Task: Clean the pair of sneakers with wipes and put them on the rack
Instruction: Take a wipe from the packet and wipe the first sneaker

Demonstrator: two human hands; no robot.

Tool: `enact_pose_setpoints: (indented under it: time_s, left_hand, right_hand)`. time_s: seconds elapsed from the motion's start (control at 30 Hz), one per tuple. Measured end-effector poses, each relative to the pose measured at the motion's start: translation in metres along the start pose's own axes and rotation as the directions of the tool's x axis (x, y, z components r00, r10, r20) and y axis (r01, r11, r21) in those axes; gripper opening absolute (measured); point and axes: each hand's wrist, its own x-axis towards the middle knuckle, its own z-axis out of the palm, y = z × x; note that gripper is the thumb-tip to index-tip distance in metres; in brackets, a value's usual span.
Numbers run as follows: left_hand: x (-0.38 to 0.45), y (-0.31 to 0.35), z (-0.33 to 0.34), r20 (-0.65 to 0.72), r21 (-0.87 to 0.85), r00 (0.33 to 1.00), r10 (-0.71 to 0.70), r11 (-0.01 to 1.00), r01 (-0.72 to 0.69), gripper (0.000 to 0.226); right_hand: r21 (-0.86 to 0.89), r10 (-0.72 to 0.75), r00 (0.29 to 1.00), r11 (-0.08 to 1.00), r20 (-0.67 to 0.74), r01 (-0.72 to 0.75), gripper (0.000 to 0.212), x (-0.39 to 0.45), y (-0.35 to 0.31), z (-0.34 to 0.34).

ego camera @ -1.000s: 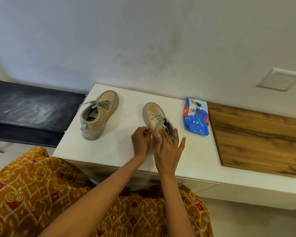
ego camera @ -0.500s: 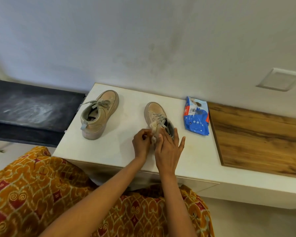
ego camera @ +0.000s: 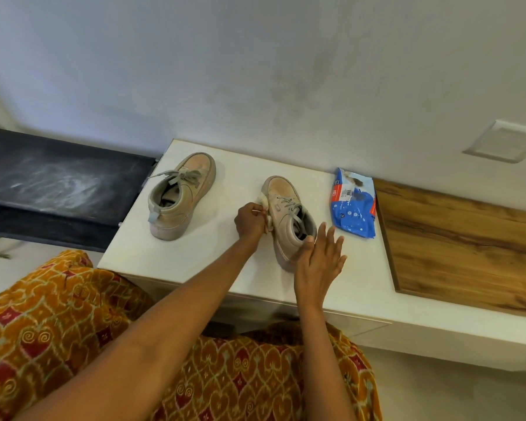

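Note:
Two tan lace-up sneakers stand on a white counter [ego camera: 204, 268]. The left sneaker [ego camera: 181, 196] sits alone near the counter's left edge, toe pointing away. The right sneaker [ego camera: 287, 214] is in the middle. My left hand [ego camera: 249, 221] is closed around a crumpled white wipe [ego camera: 264, 205] and presses it against that sneaker's left side. My right hand [ego camera: 318, 258] rests on the sneaker's heel, thumb at the collar and fingers spread. A blue wipes pack [ego camera: 353, 203] lies flat to the right of the shoe.
A dark, dusty shelf surface [ego camera: 55, 183] adjoins the counter on the left, with a lower tier beneath it. A wood-grain panel [ego camera: 462, 247] lies at the right. The wall stands directly behind. My patterned orange garment fills the foreground.
My left hand has slid the wipe forward along the right sneaker's side. My right hand has pulled back from the laces to the heel, uncovering the shoe's opening.

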Motion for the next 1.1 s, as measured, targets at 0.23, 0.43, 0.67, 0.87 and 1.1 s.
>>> enact_pose_setpoints:
  time_s: [0.23, 0.43, 0.67, 0.87, 1.1]
  left_hand:
    - [-0.025, -0.019, -0.008, 0.129, 0.143, 0.979, 0.16, 0.974, -0.178, 0.021]
    - [-0.056, -0.038, -0.021, 0.207, 0.193, 0.938, 0.279, 0.928, -0.318, 0.018]
    - [-0.053, -0.023, -0.017, 0.01, 0.077, 0.979, 0.203, 0.976, -0.203, 0.008]
    - [-0.048, -0.026, -0.019, 0.046, 0.023, 0.962, 0.267, 0.963, -0.269, 0.011]
    - [-0.073, -0.04, -0.039, 0.138, 0.045, 0.829, 0.541, 0.833, -0.551, 0.01]
  right_hand:
    - [-0.032, 0.02, 0.997, 0.999, 0.073, -0.017, 0.048, -0.006, -0.009, -0.005]
    - [-0.02, 0.033, 0.996, 0.999, 0.081, -0.031, 0.046, -0.007, -0.013, -0.007]
    - [-0.069, -0.024, 0.996, 0.997, 0.087, 0.03, 0.05, -0.012, -0.015, -0.001]
    - [-0.054, -0.029, 0.997, 0.998, 0.068, 0.033, 0.059, -0.013, -0.018, 0.006]
    - [-0.061, -0.012, 0.997, 0.998, 0.075, 0.017, 0.058, -0.015, -0.017, 0.006]
